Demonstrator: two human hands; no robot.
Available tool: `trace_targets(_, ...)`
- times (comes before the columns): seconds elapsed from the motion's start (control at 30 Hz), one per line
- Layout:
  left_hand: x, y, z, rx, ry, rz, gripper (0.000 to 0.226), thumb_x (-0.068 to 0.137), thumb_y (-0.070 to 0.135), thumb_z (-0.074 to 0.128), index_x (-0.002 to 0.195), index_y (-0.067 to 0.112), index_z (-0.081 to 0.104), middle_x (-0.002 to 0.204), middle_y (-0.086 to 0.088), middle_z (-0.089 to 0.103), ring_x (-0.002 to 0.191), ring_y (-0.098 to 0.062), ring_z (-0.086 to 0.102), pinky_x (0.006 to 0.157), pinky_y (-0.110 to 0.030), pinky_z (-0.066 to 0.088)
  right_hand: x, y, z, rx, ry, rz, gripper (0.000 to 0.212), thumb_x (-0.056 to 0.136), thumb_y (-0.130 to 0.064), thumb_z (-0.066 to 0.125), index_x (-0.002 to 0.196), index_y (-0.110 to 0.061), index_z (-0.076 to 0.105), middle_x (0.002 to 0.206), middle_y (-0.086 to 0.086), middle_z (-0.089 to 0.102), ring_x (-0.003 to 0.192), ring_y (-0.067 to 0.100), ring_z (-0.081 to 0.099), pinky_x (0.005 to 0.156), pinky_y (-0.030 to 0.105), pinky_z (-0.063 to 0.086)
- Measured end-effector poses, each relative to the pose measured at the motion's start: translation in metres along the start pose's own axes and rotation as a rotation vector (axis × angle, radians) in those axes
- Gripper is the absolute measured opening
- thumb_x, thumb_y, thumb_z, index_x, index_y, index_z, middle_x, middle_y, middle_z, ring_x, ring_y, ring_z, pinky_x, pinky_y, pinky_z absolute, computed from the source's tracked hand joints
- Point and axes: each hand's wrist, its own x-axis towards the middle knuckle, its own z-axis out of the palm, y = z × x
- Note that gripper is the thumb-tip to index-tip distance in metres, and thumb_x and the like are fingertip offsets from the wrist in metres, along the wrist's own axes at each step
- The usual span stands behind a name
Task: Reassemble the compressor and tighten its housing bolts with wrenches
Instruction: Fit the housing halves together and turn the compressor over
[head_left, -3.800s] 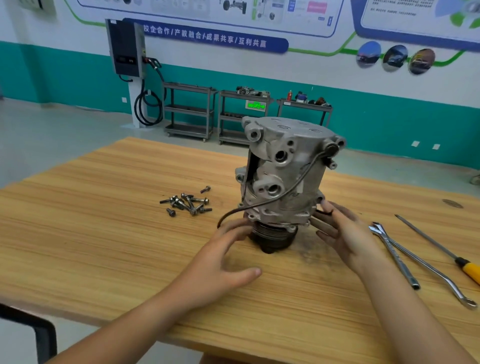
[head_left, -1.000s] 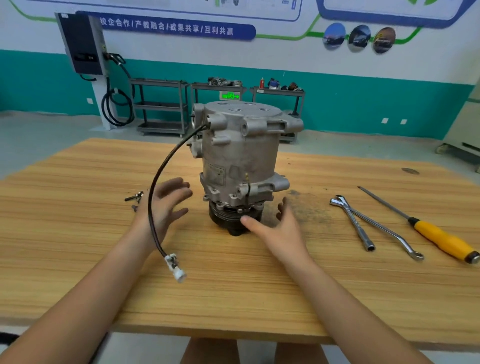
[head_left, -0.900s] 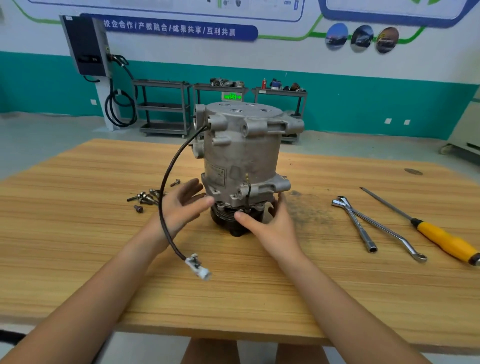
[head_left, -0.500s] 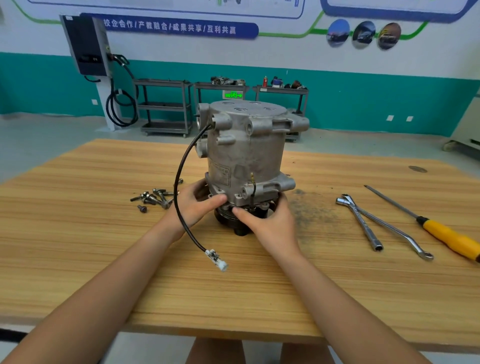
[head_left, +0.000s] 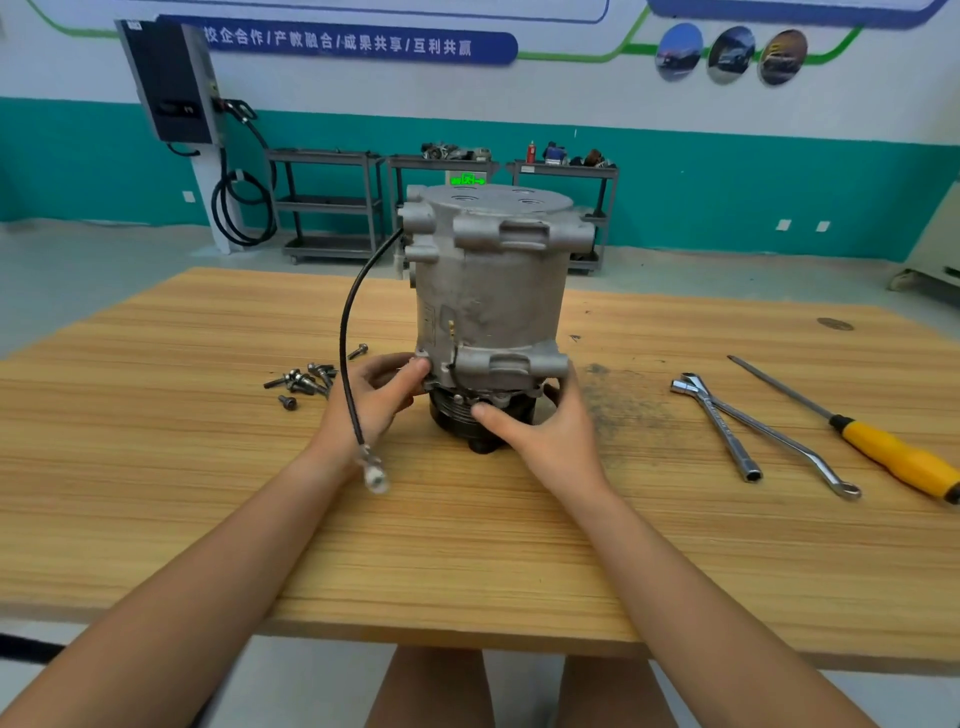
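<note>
Fingers (head_left: 400, 375) of the left hand (head_left: 374, 402) curl on the lower edge of the compressor (head_left: 488, 291); the right hand (head_left: 553, 439) presses its thumb on the pulley (head_left: 457, 418), its other fingers hidden behind. Between both hands the compressor stands upright on this narrow pulley on the bench (head_left: 156, 467). I think it can tip if one hand lets go. Its cable (head_left: 344, 332) hangs over the left wrist and may snag. Bolts (head_left: 304, 382) lie loose just beyond the left fingers; wrenches (head_left: 727, 423) lie well right of the right fingers.

place: training workshop; cues: wall charger (head_left: 171, 83); parts racks (head_left: 326, 201); wrenches (head_left: 710, 413)
</note>
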Motion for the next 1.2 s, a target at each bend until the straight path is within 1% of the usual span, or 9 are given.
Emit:
trace_targets(0.23, 0.002, 0.0, 0.008, -0.006, 0.067, -0.064, 0.009, 0.092, 0.033, 0.053, 0.089, 0.035, 0.062, 0.089, 0.013, 0.067, 0.076, 0.003, 0.066, 0.065, -0.026, 0.047, -0.002, 0.003, -0.007, -0.022, -0.047, 0.054, 0.109, 0.06, -0.041, 0.085, 0.148, -0.022, 0.025, 0.149, -0.005, 0.036, 0.136, 0.013, 0.033, 0.111, 0.039, 0.032)
trace_targets(0.43, -0.001, 0.008, 0.008, -0.036, 0.109, -0.223, 0.021, 0.09, 0.041, 0.056, 0.084, 0.022, 0.062, 0.084, 0.004, 0.064, 0.075, -0.006, 0.06, 0.064, -0.026, 0.044, -0.001, 0.002, -0.012, 0.019, -0.028, 0.128, 0.101, 0.064, -0.029, 0.085, 0.147, -0.02, 0.029, 0.146, -0.005, 0.039, 0.134, 0.012, 0.036, 0.11, 0.037, 0.033)
trace_targets(0.53, -0.005, 0.013, 0.006, -0.212, 0.001, -0.375, 0.023, 0.089, 0.038, 0.058, 0.084, 0.016, 0.063, 0.066, 0.004, 0.065, 0.056, -0.006, 0.059, 0.052, -0.022, 0.048, -0.002, -0.002, -0.015, 0.145, -0.001, 0.188, 0.077, 0.072, -0.017, 0.08, 0.139, -0.018, 0.042, 0.129, -0.009, 0.051, 0.118, 0.007, 0.047, 0.099, 0.027, 0.039)
trace_targets(0.67, -0.009, 0.014, 0.001, -0.389, -0.136, -0.5, 0.02, 0.089, 0.03, 0.057, 0.081, 0.012, 0.061, 0.064, 0.002, 0.067, 0.053, -0.007, 0.062, 0.049, -0.023, 0.051, -0.003, -0.008, -0.013, 0.41, 0.022, 0.42, 0.01, 0.088, -0.016, 0.063, 0.097, -0.011, 0.063, 0.093, 0.004, 0.068, 0.077, 0.01, 0.063, 0.067, 0.021, 0.051)
trace_targets(0.77, -0.008, 0.017, 0.001, -0.406, -0.125, -0.493, 0.02, 0.09, 0.026, 0.055, 0.079, 0.01, 0.061, 0.062, 0.001, 0.067, 0.052, -0.007, 0.063, 0.048, -0.022, 0.052, -0.005, -0.012, -0.009, 0.579, -0.071, 0.575, 0.017, 0.094, -0.017, 0.055, 0.083, -0.006, 0.063, 0.067, 0.005, 0.068, 0.052, 0.01, 0.062, 0.047, 0.017, 0.048)
trace_targets(0.97, -0.008, 0.024, 0.009, -0.384, -0.053, -0.504, 0.023, 0.094, 0.026, 0.052, 0.078, 0.011, 0.057, 0.055, 0.002, 0.065, 0.048, -0.007, 0.062, 0.044, -0.02, 0.052, -0.014, -0.022, 0.001, 0.729, -0.121, 0.605, 0.023, 0.096, -0.017, 0.051, 0.083, -0.003, 0.063, 0.059, 0.003, 0.069, 0.048, 0.009, 0.063, 0.045, 0.016, 0.049)
trace_targets(1.1, -0.008, 0.031, 0.011, -0.252, 0.172, -0.412, 0.018, 0.091, 0.03, 0.058, 0.093, 0.012, 0.06, 0.082, 0.0, 0.068, 0.075, -0.008, 0.066, 0.05, -0.025, 0.052, -0.022, -0.027, 0.001, 0.516, -0.178, 0.52, 0.016, 0.091, -0.016, 0.059, 0.077, -0.012, 0.064, 0.063, -0.002, 0.068, 0.055, 0.006, 0.062, 0.051, 0.016, 0.047)
trace_targets(1.17, -0.016, 0.032, 0.011, -0.265, 0.258, -0.283, 0.03, 0.091, 0.033, 0.057, 0.113, 0.013, 0.056, 0.106, -0.002, 0.065, 0.095, -0.008, 0.063, 0.061, -0.025, 0.052, -0.023, -0.023, -0.004, 0.28, -0.019, 0.388, 0.008, 0.084, -0.02, 0.069, 0.08, -0.018, 0.063, 0.078, -0.006, 0.066, 0.073, 0.007, 0.062, 0.06, 0.013, 0.046)
trace_targets(1.2, -0.022, 0.033, 0.011, -0.242, 0.253, -0.2, 0.046, 0.087, 0.038, 0.061, 0.125, 0.014, 0.05, 0.118, -0.002, 0.061, 0.102, -0.007, 0.06, 0.068, -0.026, 0.052, -0.022, -0.021, -0.006, 0.191, 0.06, 0.323, 0.018, 0.079, -0.024, 0.074, 0.09, -0.018, 0.062, 0.092, -0.007, 0.064, 0.087, 0.009, 0.06, 0.069, 0.013, 0.045)
